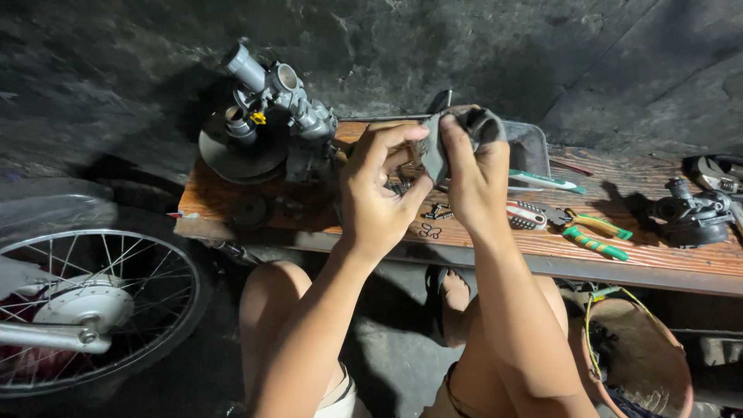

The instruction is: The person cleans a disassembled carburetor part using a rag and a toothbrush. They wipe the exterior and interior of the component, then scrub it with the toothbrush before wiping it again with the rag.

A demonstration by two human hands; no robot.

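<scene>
Left hand (pixel 379 186) and right hand (pixel 472 166) both pinched shut on small dark grey metal part (pixel 453 135) above worn wooden board (pixel 665 255). Risk: loosened grip drops it off the near edge.

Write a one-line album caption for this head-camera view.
Both hands, left hand and right hand, grip a small dark part above a wooden bench beside a carburettor.

Both arms are bare to past the elbow, with no sleeves, watch or rings showing; the left hand (pixel 377 193) and right hand (pixel 474 174) wear no gloves; the knees are bare above light shorts (pixel 340 399); a dark sandal (pixel 439 280) straps one foot.
</scene>
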